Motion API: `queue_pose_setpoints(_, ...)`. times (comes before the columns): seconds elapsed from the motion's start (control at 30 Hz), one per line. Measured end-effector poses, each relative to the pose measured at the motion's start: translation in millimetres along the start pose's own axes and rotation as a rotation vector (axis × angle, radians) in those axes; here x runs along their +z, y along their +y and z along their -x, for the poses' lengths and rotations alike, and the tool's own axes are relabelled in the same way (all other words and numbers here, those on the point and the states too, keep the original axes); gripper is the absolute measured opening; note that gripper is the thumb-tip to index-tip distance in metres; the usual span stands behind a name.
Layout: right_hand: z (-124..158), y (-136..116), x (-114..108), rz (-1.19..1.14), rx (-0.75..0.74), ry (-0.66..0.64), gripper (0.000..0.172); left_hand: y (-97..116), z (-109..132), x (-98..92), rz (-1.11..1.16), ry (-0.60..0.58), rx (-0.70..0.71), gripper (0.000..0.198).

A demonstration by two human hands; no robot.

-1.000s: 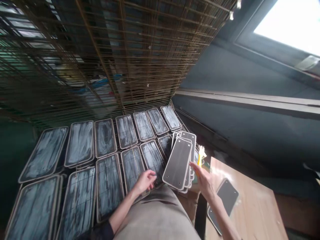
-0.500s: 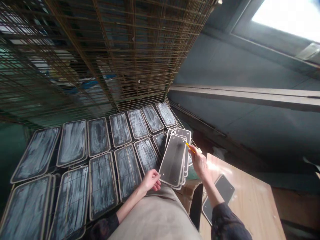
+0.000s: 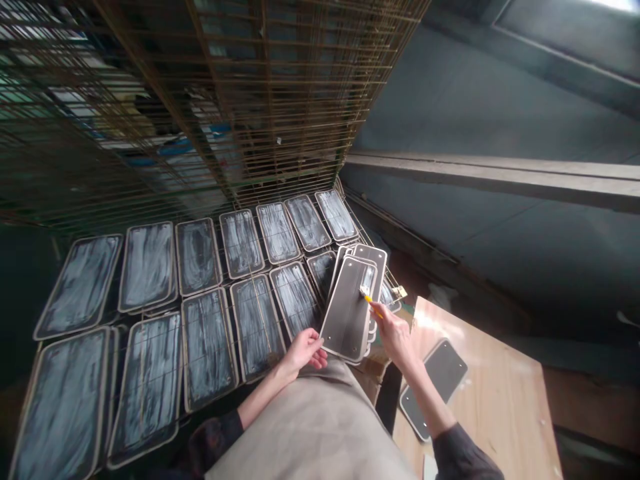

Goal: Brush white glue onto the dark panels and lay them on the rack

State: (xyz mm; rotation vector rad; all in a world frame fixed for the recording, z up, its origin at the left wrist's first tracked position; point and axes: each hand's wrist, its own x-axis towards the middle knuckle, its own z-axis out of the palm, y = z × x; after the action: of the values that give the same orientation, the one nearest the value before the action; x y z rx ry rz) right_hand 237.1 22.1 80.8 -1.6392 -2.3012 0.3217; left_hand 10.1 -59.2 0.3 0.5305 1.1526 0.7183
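Observation:
My right hand (image 3: 395, 333) grips a small brush (image 3: 368, 297) with a yellow handle, its whitish tip against the top panel. That grey rounded rectangular panel (image 3: 345, 313) has a pale rim and small holes near its corners. It lies on a stack of similar panels (image 3: 373, 257), which are slightly fanned out. My left hand (image 3: 305, 350) is closed at the panel's near left corner, thumb and fingers pinching the edge. The stack rests close above my lap, at the right end of the wire rack.
Rows of dark panels (image 3: 207, 347) streaked with white lie on a wire rack (image 3: 253, 193) at left. More wire racks (image 3: 300, 80) tilt up behind. At right, a wooden board (image 3: 493, 400) carries another grey panel (image 3: 443, 373). A blue-grey wall (image 3: 475, 87) stands beyond.
The brush in my right hand has moved from the top panel's upper right edge down and left onto its middle. My left hand stays at the corner. The view has shifted slightly.

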Motion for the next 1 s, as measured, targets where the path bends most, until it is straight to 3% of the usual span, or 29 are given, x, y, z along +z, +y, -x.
queue_pose_setpoints(0.23, 63, -30, -15, -0.157, 0.059, -0.159, 0.029, -7, -1, 1.1, 0.044, -0.012, 0.001, 0.04)
queue_pose_setpoints(0.43, 86, -48, -31, -0.347, 0.129, -0.337, 0.027, -9, 0, -0.1, 0.035, -0.013, 0.02, 0.036)
queue_pose_setpoints(0.57, 77, -54, -41, -0.542, 0.19, -0.359, 0.029, -6, 1, -0.5, 0.017, -0.004, 0.031, 0.036)
queue_pose_setpoints(0.7, 54, -48, -31, -0.784, 0.295, -0.334, 0.031, -6, -1, -1.2, -0.009, -0.012, 0.047, 0.034)
queue_pose_setpoints(0.9, 30, -30, -15, -0.846, 0.372, -0.131, 0.035, -3, -3, -2.3, -0.014, -0.016, 0.04, 0.034)
queue_pose_setpoints(1.0, 31, -33, -14, -0.905, 0.41, -0.191, 0.039, -1, -3, -2.7, -0.01, -0.018, 0.033, 0.032)
